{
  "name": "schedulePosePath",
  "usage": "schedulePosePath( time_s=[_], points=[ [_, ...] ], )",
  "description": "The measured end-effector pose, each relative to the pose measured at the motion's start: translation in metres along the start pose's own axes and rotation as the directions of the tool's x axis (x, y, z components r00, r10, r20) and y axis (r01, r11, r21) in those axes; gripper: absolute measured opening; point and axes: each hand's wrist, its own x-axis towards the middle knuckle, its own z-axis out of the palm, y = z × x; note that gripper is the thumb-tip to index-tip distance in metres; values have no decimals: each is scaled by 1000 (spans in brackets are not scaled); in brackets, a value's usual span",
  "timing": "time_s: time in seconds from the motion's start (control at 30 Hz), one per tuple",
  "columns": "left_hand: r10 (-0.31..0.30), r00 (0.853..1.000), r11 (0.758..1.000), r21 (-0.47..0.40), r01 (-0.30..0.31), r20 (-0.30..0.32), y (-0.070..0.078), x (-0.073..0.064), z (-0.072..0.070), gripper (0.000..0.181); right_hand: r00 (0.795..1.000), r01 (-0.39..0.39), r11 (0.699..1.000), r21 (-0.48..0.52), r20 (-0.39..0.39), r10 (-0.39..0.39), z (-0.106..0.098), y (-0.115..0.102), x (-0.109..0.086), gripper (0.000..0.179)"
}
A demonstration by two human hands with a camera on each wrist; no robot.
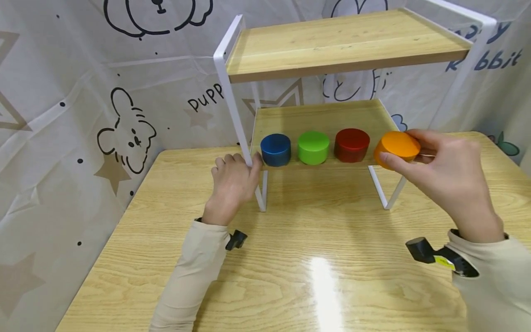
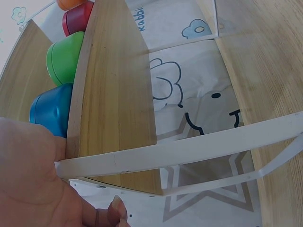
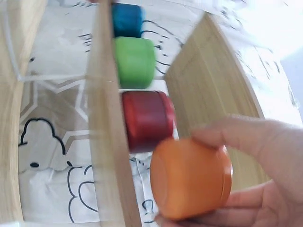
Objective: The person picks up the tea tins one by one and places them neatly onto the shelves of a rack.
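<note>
My right hand (image 1: 454, 173) pinches an orange cylinder (image 1: 398, 146) between thumb and fingers, at the right end of the lower shelf board (image 1: 323, 115). It leans slightly in the head view, and the right wrist view shows the cylinder (image 3: 191, 179) right beside the red one. A blue cylinder (image 1: 276, 151), a green cylinder (image 1: 313, 148) and a red cylinder (image 1: 351, 146) stand in a row along the board's front edge. Around the left front post of the white-framed rack (image 1: 238, 110), my left hand (image 1: 234, 182) grips, thumb near the blue cylinder; its fingers are partly hidden.
An upper wooden shelf (image 1: 348, 44) hangs over the lower board. The rack's white legs (image 1: 381, 189) stand on a wood-grain table (image 1: 290, 249). Behind and to the left hangs a pale printed cloth (image 1: 62, 138).
</note>
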Motion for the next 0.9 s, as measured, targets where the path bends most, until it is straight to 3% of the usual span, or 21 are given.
schedulePosePath(
  time_s=[0.17,0.3,0.9],
  points=[
    [5,1000,1000,-6,-5,-4,1,0,-1,65,993,46,993,-111,-105,-57,16,-11,-3,40],
    [4,1000,1000,-5,-4,-1,1,0,-1,65,986,50,989,-140,-151,-71,27,-16,-1,34],
    [3,1000,1000,-20,-3,0,0,2,0,66,973,117,985,-129,-185,-140,43,-9,8,37]
  ],
)
